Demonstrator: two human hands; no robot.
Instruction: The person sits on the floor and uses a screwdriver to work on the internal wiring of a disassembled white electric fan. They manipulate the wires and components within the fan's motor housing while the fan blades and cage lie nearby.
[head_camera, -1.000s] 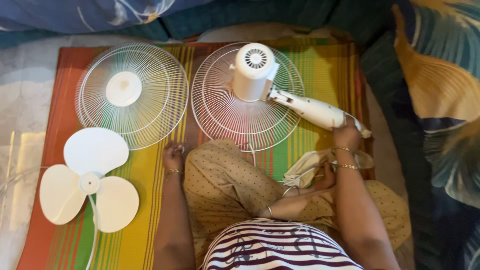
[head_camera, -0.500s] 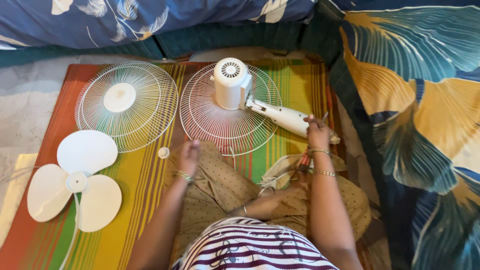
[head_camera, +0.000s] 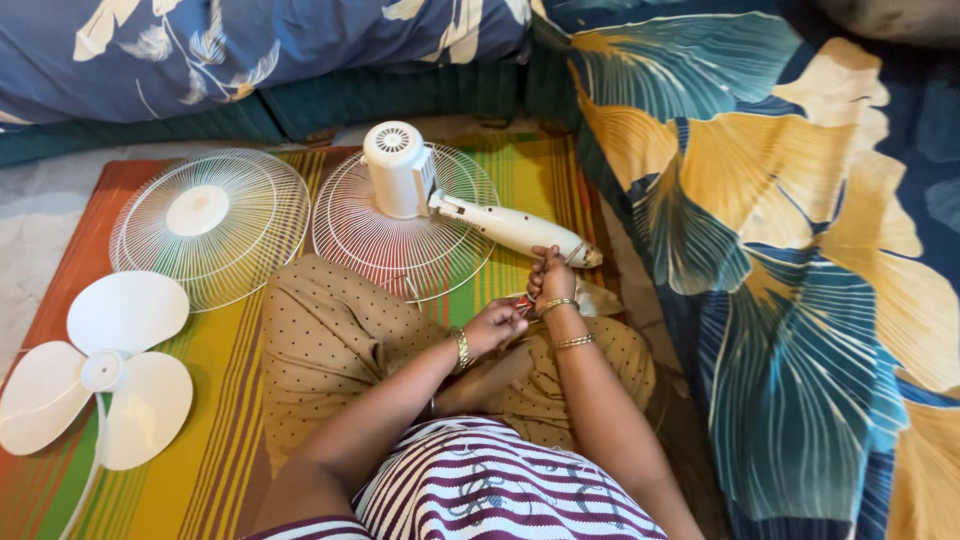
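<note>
My right hand (head_camera: 552, 276) is closed in a fist against the lower end of the white fan stem (head_camera: 505, 227). It seems to grip a thin cord there, though the fingers hide it. My left hand (head_camera: 495, 323) has come up beside it and pinches a small red thing (head_camera: 522, 301) between the fingertips. The stem runs up to the white motor housing (head_camera: 396, 168), which stands on the rear wire grille (head_camera: 385, 250). The front grille (head_camera: 215, 225) and the three-bladed white fan blade (head_camera: 105, 365) lie to the left on the striped mat (head_camera: 210, 400).
My knee in dotted tan cloth (head_camera: 330, 340) covers the mat's middle. Blue leaf-patterned bedding (head_camera: 800, 250) rises close on the right, and a blue cushion (head_camera: 250, 50) runs along the back. Pale floor (head_camera: 30, 240) shows at the left.
My left hand has left the mat by the grilles and moved right to meet my right hand at the stem's end. The view has swung to the right.
</note>
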